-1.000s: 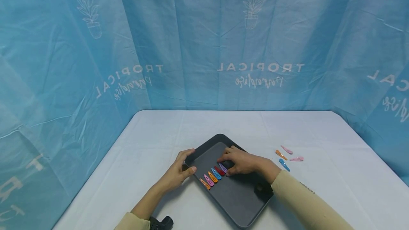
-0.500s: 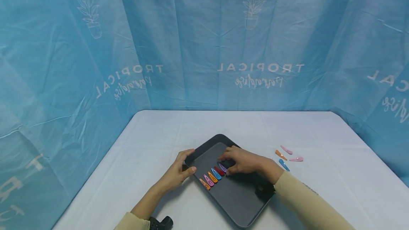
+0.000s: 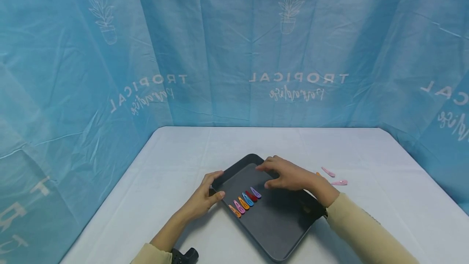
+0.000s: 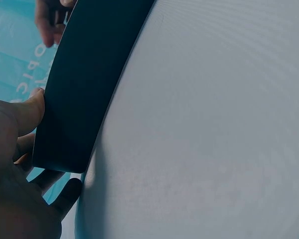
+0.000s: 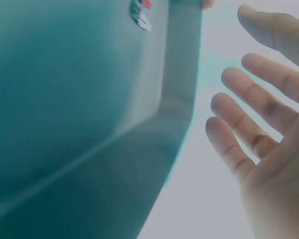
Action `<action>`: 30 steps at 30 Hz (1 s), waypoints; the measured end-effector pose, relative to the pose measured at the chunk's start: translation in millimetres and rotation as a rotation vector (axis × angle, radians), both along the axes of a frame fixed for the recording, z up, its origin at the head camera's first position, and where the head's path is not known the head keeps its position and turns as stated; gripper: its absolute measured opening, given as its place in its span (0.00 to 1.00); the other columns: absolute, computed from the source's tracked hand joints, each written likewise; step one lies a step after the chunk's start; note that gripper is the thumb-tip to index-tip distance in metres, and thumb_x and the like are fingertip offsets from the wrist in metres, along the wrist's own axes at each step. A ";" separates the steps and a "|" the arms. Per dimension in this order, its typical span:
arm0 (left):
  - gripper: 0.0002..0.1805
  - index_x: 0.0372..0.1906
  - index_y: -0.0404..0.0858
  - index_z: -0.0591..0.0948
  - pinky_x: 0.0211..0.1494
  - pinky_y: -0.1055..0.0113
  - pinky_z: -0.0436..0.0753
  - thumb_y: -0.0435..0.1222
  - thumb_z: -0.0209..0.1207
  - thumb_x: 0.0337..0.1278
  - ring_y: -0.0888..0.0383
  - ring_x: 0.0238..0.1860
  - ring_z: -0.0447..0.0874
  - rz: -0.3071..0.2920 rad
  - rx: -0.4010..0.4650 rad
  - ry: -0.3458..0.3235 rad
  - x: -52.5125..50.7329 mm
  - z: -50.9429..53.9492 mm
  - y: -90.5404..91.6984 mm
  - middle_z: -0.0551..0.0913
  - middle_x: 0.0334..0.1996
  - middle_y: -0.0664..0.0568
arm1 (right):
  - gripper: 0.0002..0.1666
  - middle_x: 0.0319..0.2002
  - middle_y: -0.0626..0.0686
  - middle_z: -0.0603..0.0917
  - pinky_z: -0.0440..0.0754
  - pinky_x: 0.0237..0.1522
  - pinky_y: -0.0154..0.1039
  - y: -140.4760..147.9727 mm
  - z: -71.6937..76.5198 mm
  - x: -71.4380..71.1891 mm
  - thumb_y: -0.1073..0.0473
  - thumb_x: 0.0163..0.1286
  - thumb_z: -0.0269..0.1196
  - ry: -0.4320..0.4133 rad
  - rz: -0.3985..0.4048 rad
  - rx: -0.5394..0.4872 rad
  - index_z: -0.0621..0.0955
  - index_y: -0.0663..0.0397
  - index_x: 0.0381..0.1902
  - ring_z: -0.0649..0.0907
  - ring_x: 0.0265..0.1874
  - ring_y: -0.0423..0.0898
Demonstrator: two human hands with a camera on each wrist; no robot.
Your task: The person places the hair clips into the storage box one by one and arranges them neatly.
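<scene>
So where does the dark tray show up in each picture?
Head: the dark tray lies diagonally, just below the middle.
Left wrist: upper left, its side a slanting dark band.
Right wrist: it fills most of the left side.
Shared landmark: the right hand, at top left in the left wrist view.

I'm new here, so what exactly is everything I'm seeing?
Table: one, white, centre.
Rectangular tray: one, dark grey, on the table.
Hair clips: six; two orange, one each pink, blue, red, purple; lined up inside the tray.
Other hair clips: two pink, one mostly hidden orange; on the table, right of the tray.
Curtain: blue with white print, behind the table; count unclear.
Wrist device: one clearly visible, black, left wrist.
Sleeves: two, beige, on the forearms.
Left hand: one, gripping the tray.
Right hand: one, over the tray.
</scene>
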State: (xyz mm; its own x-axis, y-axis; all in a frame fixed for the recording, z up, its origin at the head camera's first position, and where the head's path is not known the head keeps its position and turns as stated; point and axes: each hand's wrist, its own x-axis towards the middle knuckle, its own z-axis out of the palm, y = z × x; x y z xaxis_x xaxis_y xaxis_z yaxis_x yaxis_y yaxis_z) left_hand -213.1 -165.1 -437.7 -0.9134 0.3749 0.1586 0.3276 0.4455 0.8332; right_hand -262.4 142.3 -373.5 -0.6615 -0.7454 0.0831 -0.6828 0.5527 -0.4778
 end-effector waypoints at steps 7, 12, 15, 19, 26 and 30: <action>0.35 0.71 0.42 0.58 0.70 0.39 0.55 0.40 0.57 0.62 0.42 0.74 0.49 -0.002 -0.003 -0.002 -0.9 -0.1 0.3 0.56 0.70 0.44 | 0.30 0.54 0.51 0.77 0.78 0.49 0.48 22.3 9.8 -0.9 0.50 0.64 0.64 0.020 -0.063 -0.090 0.73 0.46 0.63 0.75 0.52 0.51; 0.35 0.71 0.41 0.58 0.70 0.40 0.56 0.39 0.57 0.62 0.41 0.74 0.49 -0.006 -0.004 0.001 -1.4 -0.6 -0.2 0.56 0.70 0.44 | 0.30 0.54 0.50 0.77 0.79 0.46 0.42 39.3 13.4 0.1 0.50 0.62 0.65 0.056 -0.122 -0.120 0.74 0.46 0.62 0.75 0.50 0.47; 0.35 0.71 0.40 0.58 0.70 0.40 0.56 0.39 0.57 0.62 0.41 0.74 0.49 -0.011 -0.004 0.008 -1.4 -0.8 -0.3 0.56 0.70 0.43 | 0.30 0.54 0.51 0.77 0.80 0.45 0.41 49.4 13.8 0.3 0.50 0.61 0.66 0.071 -0.150 -0.147 0.74 0.46 0.61 0.75 0.50 0.46; 0.35 0.71 0.40 0.58 0.70 0.40 0.55 0.40 0.57 0.62 0.41 0.74 0.48 -0.014 -0.001 0.007 -1.7 -1.3 -0.2 0.56 0.70 0.43 | 0.30 0.55 0.50 0.77 0.78 0.45 0.41 62.9 12.9 0.0 0.50 0.61 0.66 0.087 -0.187 -0.170 0.74 0.45 0.61 0.75 0.50 0.44; 0.35 0.71 0.40 0.58 0.70 0.40 0.56 0.39 0.57 0.62 0.41 0.74 0.49 -0.010 0.001 0.007 -2.1 -2.1 -0.2 0.56 0.70 0.43 | 0.29 0.52 0.51 0.78 0.78 0.47 0.46 85.8 9.0 -3.2 0.51 0.61 0.66 0.181 -0.224 -0.166 0.75 0.48 0.60 0.76 0.47 0.45; 0.35 0.71 0.40 0.58 0.70 0.40 0.57 0.39 0.57 0.62 0.41 0.73 0.49 -0.006 -0.008 0.016 -1.6 -2.5 -0.1 0.56 0.70 0.43 | 0.28 0.52 0.52 0.79 0.78 0.48 0.48 99.4 5.5 -4.6 0.53 0.61 0.67 0.178 -0.280 -0.160 0.75 0.49 0.59 0.76 0.48 0.46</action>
